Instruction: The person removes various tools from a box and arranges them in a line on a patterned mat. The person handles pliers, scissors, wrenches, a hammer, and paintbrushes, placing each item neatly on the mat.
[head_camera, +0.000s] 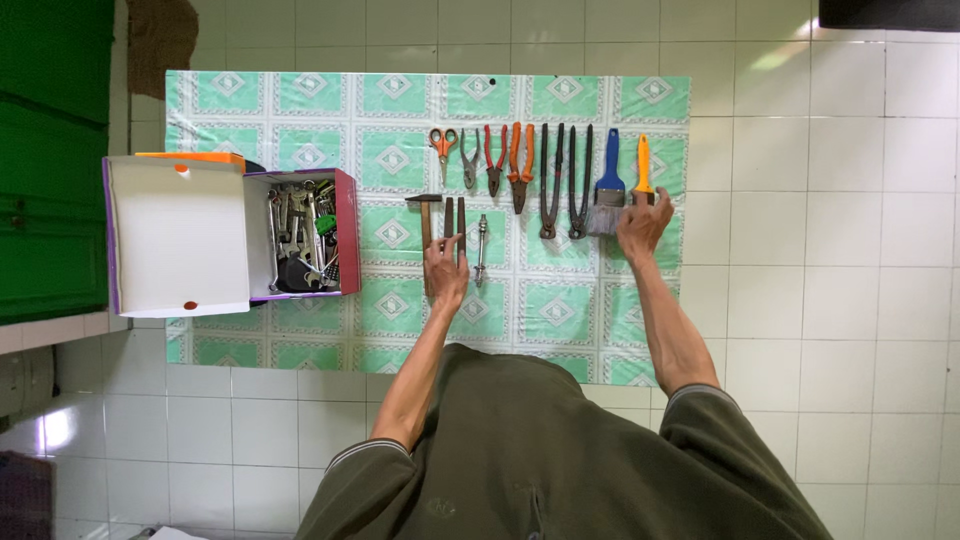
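My left hand (446, 268) rests on the green patterned mat (300, 130), fingertips on two dark flat chisels (455, 218) beside a hammer (425, 215). My right hand (643, 225) reaches to the row's right end and touches the head of an orange-handled brush (643, 170), next to a blue-handled paintbrush (608, 190). Between them lie orange scissors (443, 143), small pliers (470, 165), red pliers (494, 160), orange pliers (520, 165), two black pincers (565, 180) and a metal bolt-like piece (482, 245).
An open shoebox (345, 235) with several loose metal tools sits at the mat's left, its white lid (178, 235) folded out. A green cabinet (50, 160) stands at far left. White floor tiles (830, 250) surround the mat.
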